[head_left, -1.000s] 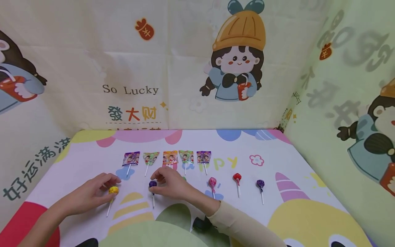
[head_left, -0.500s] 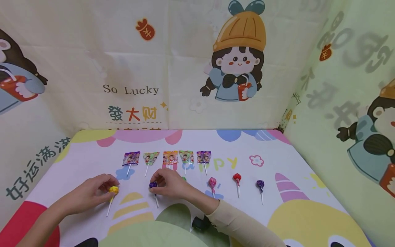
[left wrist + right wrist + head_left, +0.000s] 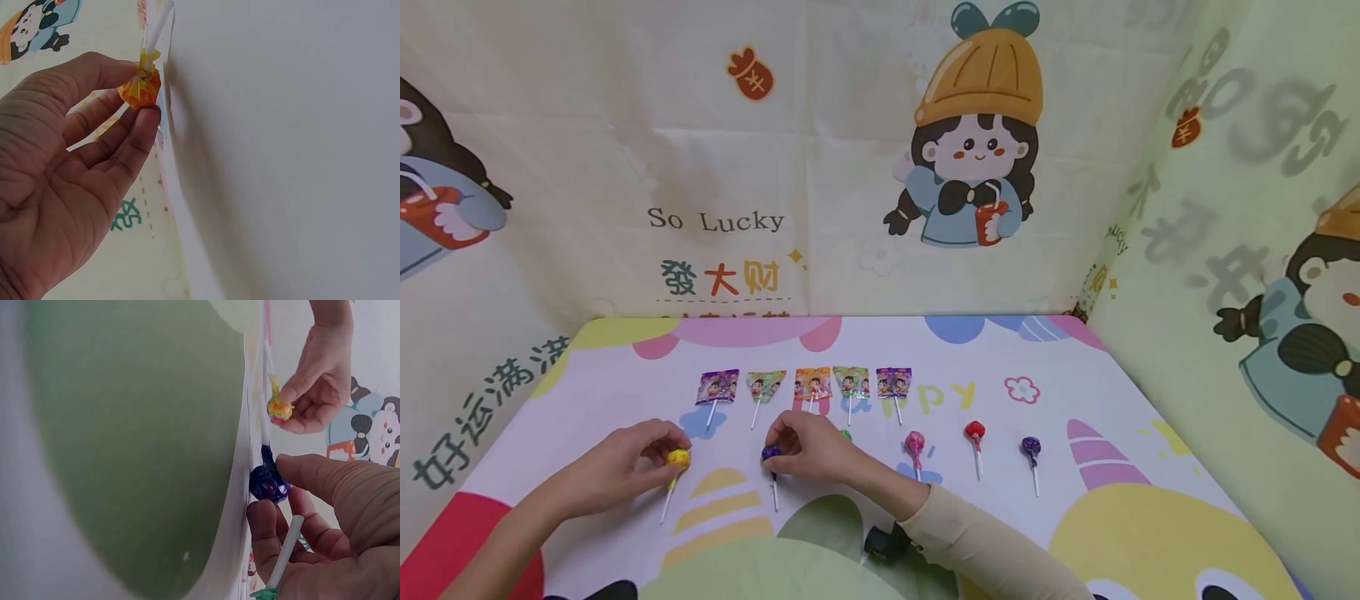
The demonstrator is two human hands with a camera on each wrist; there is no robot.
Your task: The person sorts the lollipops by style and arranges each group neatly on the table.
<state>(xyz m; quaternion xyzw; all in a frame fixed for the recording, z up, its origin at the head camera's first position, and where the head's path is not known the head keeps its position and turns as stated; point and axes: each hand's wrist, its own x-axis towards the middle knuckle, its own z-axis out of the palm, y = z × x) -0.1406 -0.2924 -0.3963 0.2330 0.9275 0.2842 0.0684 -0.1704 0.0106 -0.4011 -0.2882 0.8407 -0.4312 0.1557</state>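
Note:
At the left of the head view, my left hand (image 3: 613, 467) pinches the yellow-wrapped head of a lollipop (image 3: 678, 459) between thumb and fingers. Its white stick points down toward me, and the left wrist view shows the orange-yellow wrapper (image 3: 141, 90) against the fingertips. Further right, my right hand (image 3: 812, 446) holds a dark purple lollipop (image 3: 771, 452) by its head, stick toward me. The right wrist view shows thumb and fingers on either side of that purple wrapper (image 3: 269, 482). A green lollipop (image 3: 846, 435) lies mostly hidden behind my right hand and wrist.
A row of several lollipops in printed bags (image 3: 813, 383) lies further back on the patterned table (image 3: 970, 517). To the right lie a pink lollipop (image 3: 914, 443), a red one (image 3: 974, 430) and another purple one (image 3: 1032, 447). Printed cloth walls (image 3: 842, 167) stand behind and beside the table.
The stick of the purple lollipop in my right hand has swung slightly right and then back left. Both hands stay in nearly the same places, still holding their lollipops.

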